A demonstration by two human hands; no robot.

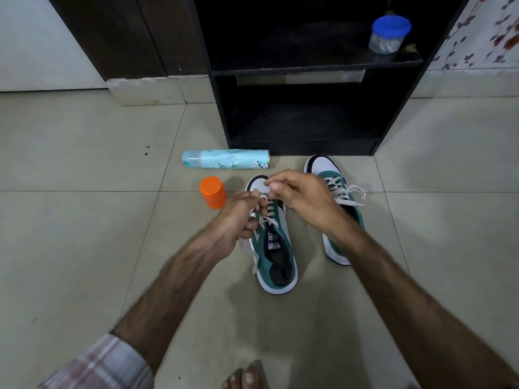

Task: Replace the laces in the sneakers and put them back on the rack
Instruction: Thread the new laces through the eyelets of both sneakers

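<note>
Both hands pinch the lace over the left sneaker.

home interior: tiled floor, dark shoe rack, floral wall.

A pale blue spray can lies on its side on the beige floor tiles — an orange plastic cap stands just in front of it. A clear plastic jar with a blue lid sits higher up.
</note>
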